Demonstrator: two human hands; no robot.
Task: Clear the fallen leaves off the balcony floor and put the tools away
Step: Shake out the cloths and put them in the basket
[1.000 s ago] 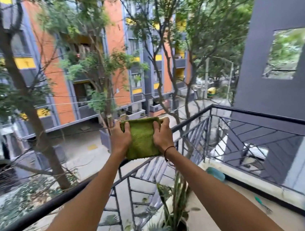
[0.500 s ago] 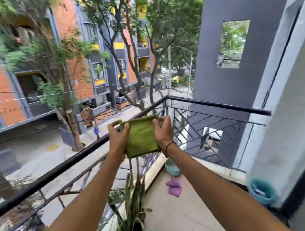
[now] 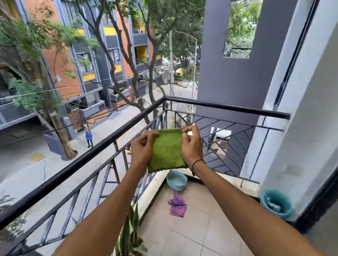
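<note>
Both hands — left hand (image 3: pixel 142 149) and right hand (image 3: pixel 190 144) — pinch the top corners of a folded green cloth (image 3: pixel 166 151), held up over the balcony floor (image 3: pixel 195 229) beside the black railing (image 3: pixel 95 152). At six o'clock below lie a blue basin (image 3: pixel 176 180) and purple rag (image 3: pixel 177 205). Keeping both pinches level should keep the fold neat.

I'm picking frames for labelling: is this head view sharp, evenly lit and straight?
Head view: soft daylight, no hard shadows or glare. The green cloth and both hands are sharp; the blue bucket at right is smeared. The wide lens bows the railing and the walls.
</note>
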